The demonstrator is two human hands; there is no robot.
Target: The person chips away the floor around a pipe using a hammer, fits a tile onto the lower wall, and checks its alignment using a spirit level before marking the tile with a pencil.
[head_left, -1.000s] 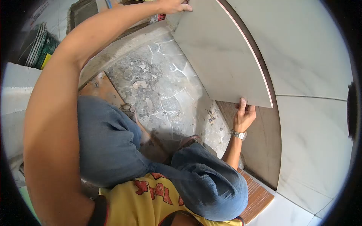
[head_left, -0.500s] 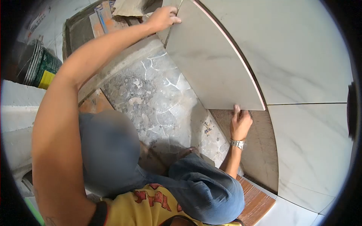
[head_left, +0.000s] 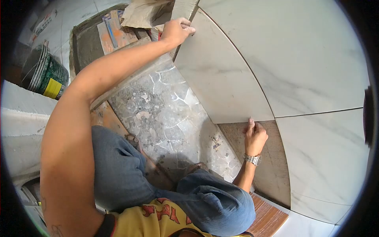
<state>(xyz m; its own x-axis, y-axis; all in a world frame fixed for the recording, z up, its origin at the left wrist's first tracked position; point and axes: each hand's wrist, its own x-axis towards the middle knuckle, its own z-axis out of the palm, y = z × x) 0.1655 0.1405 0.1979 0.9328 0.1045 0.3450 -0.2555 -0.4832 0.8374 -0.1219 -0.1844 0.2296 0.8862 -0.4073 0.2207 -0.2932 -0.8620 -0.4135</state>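
A pale marbled tile point(head_left: 221, 75) stands against the wall, its upper edge close beside the larger wall tiles point(head_left: 292, 55). My left hand point(head_left: 177, 31) grips the tile's far edge, fingers bent round it. At the near edge, my right hand point(head_left: 254, 136), with a metal watch on the wrist, pinches the tile between thumb and fingers. Below that edge a bare brownish strip of wall point(head_left: 268, 158) shows. The tile's lower edge meets the grey, debris-strewn floor point(head_left: 169, 106).
A green bucket point(head_left: 49, 77) with a yellow label stands at the left. Beyond my left arm are a mortar tray point(head_left: 85, 49), stained boards point(head_left: 112, 33) and a torn paper bag point(head_left: 142, 14). A wood-look tile point(head_left: 266, 215) lies at the lower right.
The tile has moved in against the wall, and the dark gap along its upper edge has narrowed to a thin line. Both hands have stayed at its edges.
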